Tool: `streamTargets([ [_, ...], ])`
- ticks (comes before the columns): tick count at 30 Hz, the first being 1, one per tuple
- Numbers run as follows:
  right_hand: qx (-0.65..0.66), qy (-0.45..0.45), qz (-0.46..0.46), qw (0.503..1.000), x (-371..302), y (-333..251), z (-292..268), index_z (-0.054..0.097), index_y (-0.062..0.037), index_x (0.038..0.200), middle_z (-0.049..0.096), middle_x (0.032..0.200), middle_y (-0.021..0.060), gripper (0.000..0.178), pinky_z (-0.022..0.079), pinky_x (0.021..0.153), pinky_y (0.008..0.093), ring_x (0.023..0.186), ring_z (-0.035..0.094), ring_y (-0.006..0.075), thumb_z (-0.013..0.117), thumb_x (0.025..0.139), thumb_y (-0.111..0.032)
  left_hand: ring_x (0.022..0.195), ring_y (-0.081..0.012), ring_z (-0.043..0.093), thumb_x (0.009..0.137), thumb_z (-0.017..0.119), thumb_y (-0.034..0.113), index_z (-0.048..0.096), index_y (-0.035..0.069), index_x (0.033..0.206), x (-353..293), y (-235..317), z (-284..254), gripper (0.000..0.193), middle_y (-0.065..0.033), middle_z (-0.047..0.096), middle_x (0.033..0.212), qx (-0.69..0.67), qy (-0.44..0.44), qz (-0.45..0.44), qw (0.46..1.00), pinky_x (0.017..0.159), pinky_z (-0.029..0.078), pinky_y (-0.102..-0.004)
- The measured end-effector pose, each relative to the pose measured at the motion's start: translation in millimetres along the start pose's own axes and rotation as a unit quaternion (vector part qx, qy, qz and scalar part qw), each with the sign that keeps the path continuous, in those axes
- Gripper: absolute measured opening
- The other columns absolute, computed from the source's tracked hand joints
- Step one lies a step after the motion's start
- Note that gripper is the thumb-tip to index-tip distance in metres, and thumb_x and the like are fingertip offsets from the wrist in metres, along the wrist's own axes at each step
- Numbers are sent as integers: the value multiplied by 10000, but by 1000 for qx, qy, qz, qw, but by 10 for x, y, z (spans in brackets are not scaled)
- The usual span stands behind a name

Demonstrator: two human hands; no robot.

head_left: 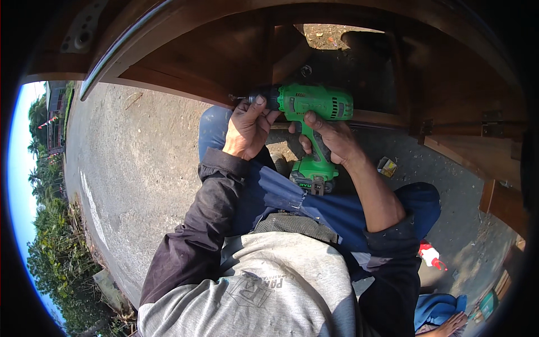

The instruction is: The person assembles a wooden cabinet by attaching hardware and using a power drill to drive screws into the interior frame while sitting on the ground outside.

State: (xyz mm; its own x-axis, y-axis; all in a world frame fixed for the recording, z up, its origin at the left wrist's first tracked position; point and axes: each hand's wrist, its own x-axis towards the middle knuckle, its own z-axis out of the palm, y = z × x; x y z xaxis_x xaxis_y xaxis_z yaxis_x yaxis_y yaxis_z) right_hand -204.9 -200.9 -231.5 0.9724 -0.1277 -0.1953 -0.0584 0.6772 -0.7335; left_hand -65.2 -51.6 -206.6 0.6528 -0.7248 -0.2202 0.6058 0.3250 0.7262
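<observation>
A green cordless drill lies sideways in front of me, its black chuck and thin bit pointing left at a brown wooden panel. My right hand is closed around the drill's handle, thumb on its near side. With thumb and fingers, my left hand grips the chuck. Whether the bit's tip touches the wood I cannot tell. The black battery pack hangs at the handle's foot, above my blue trousers.
Brown wooden furniture with metal hinges arches over and around my hands. On the ground at the right lie a small yellow box and a red-and-white bottle. Another person's hand shows at the lower right.
</observation>
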Motion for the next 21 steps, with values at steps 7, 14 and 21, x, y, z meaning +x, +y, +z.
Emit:
streamTargets([
  [7,27,-1,14,1000,-4,53,-5,589,-16,1199,661,927,122,576,497,505,247,592,594,125,706,867,-472,936,-188,679,950,637,150,638,62,998,-5,-1,-134,100,-59,698,930,3,-1,-9,1000,998,509,-425],
  [14,13,-12,-3,1000,-7,-13,18,593,-13,1200,662,936,123,548,492,508,249,593,590,127,694,885,-450,977,-196,674,935,657,142,636,56,1019,-4,22,-89,122,-62,699,958,15,2,-10,1000,1028,490,-436],
  [21,-16,-1,-9,1000,-31,-95,77,597,-15,1200,661,937,123,519,475,503,253,588,577,132,693,894,-424,970,-185,667,935,664,142,638,53,1010,-6,30,-78,120,-39,679,950,-7,-19,-2,1000,1001,511,-402],
])
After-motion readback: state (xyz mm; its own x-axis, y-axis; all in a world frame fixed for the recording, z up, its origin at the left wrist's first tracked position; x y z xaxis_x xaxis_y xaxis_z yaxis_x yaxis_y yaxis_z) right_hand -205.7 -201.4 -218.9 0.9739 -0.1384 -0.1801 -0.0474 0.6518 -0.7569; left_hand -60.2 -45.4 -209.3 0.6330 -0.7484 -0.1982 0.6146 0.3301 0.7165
